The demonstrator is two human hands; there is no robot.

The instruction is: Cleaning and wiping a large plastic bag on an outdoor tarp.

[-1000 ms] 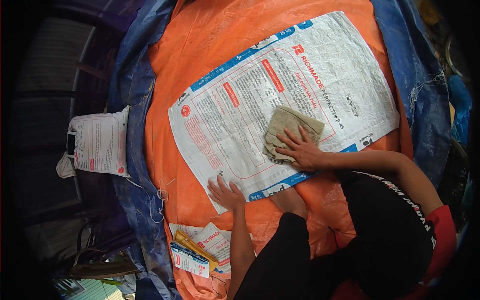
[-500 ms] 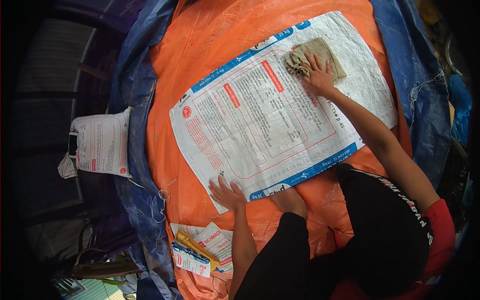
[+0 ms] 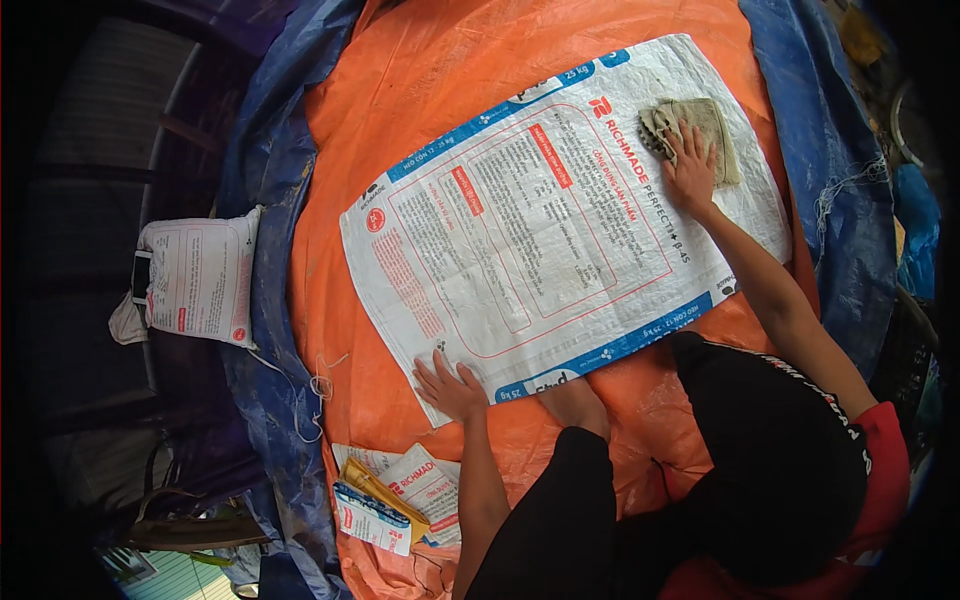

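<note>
A white woven feed sack (image 3: pixel 560 240) with blue bands along its long edges lies flat across an orange tarp. Toward its far right end, my right hand (image 3: pixel 691 165) presses spread fingers down on a folded grey-brown cloth (image 3: pixel 718 140), whose left edge is bunched up. My left hand (image 3: pixel 450 388) rests flat, fingers apart, on the sack's near left corner. It holds nothing.
The orange tarp (image 3: pixel 400 60) is bordered by blue tarp (image 3: pixel 270 190). Folded printed sacks (image 3: pixel 400 495) lie at the near left. Farther left sits a stuffed white sack (image 3: pixel 200 280) with a phone (image 3: pixel 141 275) against it. Loose white string (image 3: pixel 318 385) trails nearby.
My right hand has slid the cloth to the right and slightly nearer along the sack, uncovering printing at its former place. My left hand stays at the corner.
</note>
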